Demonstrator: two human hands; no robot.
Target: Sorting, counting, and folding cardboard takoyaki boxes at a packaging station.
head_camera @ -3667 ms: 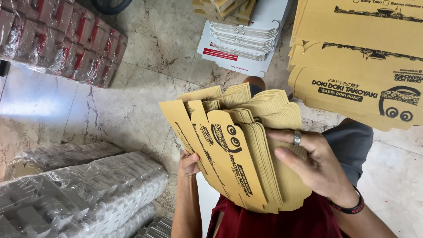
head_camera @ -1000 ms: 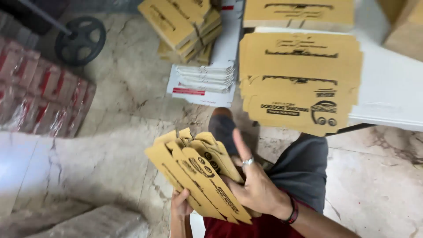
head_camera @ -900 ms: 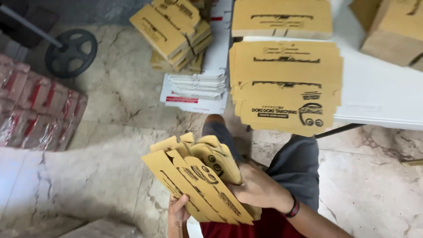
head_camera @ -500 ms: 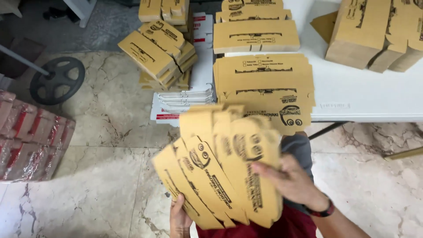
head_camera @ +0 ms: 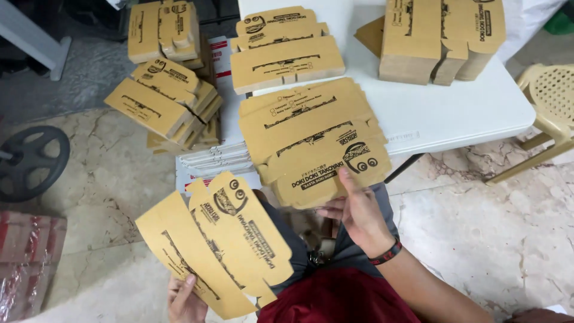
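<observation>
My left hand point(head_camera: 185, 299) grips the bottom edge of a fanned bundle of flat brown cardboard box blanks point(head_camera: 218, 242) with black printing, held low over my lap. My right hand point(head_camera: 357, 209) is free of that bundle, fingers spread, its fingertips touching the near edge of a stack of the same flat blanks point(head_camera: 311, 140) that overhangs the front edge of the white table point(head_camera: 454, 113).
More stacks of blanks stand on the table at the back point(head_camera: 287, 51) and the back right point(head_camera: 439, 36). Tied bundles point(head_camera: 164, 98) lie on the marble floor to the left, beside a black wheel point(head_camera: 30, 161). A beige plastic chair point(head_camera: 547, 116) is at the right.
My right hand let go of the fanned bundle and reached forward to the stack on the table edge. The bundle dropped lower and to the left. My view tilted up toward the table.
</observation>
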